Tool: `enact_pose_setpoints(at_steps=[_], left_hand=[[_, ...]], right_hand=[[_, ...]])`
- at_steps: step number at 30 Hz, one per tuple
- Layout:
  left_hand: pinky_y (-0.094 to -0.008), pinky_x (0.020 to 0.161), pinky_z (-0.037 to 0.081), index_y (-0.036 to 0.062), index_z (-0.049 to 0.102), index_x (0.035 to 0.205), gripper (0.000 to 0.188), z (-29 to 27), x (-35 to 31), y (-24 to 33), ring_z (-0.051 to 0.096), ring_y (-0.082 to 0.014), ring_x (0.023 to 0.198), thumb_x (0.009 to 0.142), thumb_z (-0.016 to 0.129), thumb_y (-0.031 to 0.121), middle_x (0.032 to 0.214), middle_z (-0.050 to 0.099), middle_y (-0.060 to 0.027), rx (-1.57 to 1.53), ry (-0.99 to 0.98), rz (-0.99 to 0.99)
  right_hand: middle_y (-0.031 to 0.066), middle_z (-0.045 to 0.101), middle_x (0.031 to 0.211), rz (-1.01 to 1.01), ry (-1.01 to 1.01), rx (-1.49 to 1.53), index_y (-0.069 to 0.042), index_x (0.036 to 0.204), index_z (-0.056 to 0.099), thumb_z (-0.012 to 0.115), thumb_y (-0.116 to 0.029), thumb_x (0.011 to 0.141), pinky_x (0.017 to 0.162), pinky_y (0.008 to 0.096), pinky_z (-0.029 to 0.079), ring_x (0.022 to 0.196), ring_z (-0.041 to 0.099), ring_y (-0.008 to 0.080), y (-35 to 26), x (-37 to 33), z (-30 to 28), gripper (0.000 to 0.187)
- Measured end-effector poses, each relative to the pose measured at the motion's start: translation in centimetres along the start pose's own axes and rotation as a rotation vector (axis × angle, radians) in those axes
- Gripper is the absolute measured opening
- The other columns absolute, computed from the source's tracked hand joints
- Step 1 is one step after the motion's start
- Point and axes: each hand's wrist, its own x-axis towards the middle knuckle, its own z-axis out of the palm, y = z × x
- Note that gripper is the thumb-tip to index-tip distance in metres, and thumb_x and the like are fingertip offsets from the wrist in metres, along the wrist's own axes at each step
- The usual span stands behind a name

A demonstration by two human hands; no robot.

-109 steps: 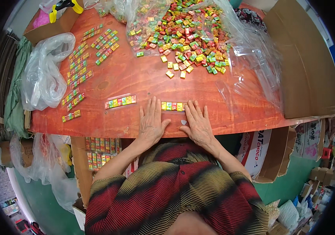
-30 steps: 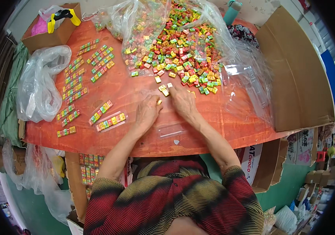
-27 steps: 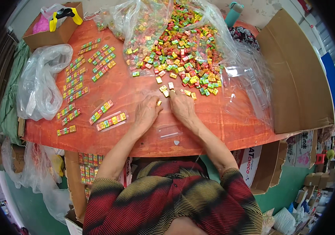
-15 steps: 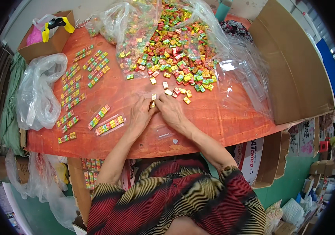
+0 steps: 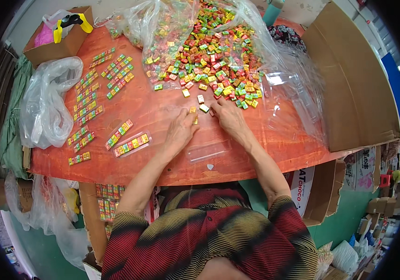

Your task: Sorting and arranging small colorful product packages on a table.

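My left hand is closed on a few small yellow boxes, pinched in a short row between thumb and fingers. My right hand is bent over the loose boxes, its fingertips closed at a small red box that they partly hide. A green-and-white box and a pale box lie between the two hands. Nearer me on the table is a clear plastic tray. To the left, another clear tray holds a row of coloured boxes, beside a loose row.
A large heap of small boxes spills from clear plastic bags at the back. Several sorted rows lie at the left, near a crumpled bag. Stacked clear trays and a tall cardboard box stand at the right.
My hands have drawn apart. The right has moved right and away from me to the loose boxes, while the left keeps the yellow boxes, slightly further right.
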Motion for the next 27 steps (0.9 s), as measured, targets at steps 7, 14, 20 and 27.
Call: enact_pose_setpoints(at_steps=[7, 14, 20, 27], left_hand=[[-0.0384, 0.072, 0.045, 0.0015, 0.058, 0.096, 0.028, 0.7, 0.3, 1.7, 0.055, -0.0316, 0.082, 0.070, 0.068, 0.008, 0.093, 0.052, -0.0128, -0.060, -0.016, 0.028], [-0.0380, 0.073, 0.044, 0.0006, 0.058, 0.095, 0.030, -0.4, 0.2, 1.4, 0.055, -0.0313, 0.083, 0.068, 0.068, 0.006, 0.089, 0.050, -0.0129, -0.040, -0.079, -0.053], [-0.0419, 0.073, 0.044, 0.0021, 0.057, 0.097, 0.030, -0.7, 0.6, 1.2, 0.054, -0.0343, 0.086, 0.069, 0.068, 0.007, 0.091, 0.050, -0.0144, -0.042, -0.120, -0.046], [-0.0407, 0.075, 0.044, 0.0023, 0.056, 0.100, 0.034, -1.3, 0.1, -0.4, 0.054, -0.0339, 0.089, 0.068, 0.065, 0.003, 0.094, 0.052, -0.0148, -0.050, -0.106, 0.024]], right_hand=[[0.0115, 0.055, 0.086, 0.073, 0.034, -0.082, -0.006, 0.088, 0.057, 0.054, -0.012, 0.080, 0.063, 0.0377, 0.046, 0.080, 0.056, 0.0291, 0.1, -2.3, -0.2, 0.010], [0.0124, 0.055, 0.087, 0.079, 0.109, 0.031, -0.004, 0.085, 0.057, 0.053, -0.011, 0.079, 0.065, 0.0391, 0.046, 0.081, 0.056, 0.0299, 0.5, -2.4, -0.1, 0.010], [0.0124, 0.056, 0.089, 0.128, -0.031, 0.142, -0.003, 0.086, 0.058, 0.058, -0.011, 0.076, 0.068, 0.0384, 0.045, 0.084, 0.056, 0.0302, 1.0, -1.5, -1.7, 0.013], [0.0148, 0.053, 0.089, 0.065, 0.045, 0.370, -0.003, 0.093, 0.054, 0.064, -0.008, 0.069, 0.071, 0.0403, 0.044, 0.086, 0.053, 0.0327, -2.2, -2.0, -0.9, 0.026]])
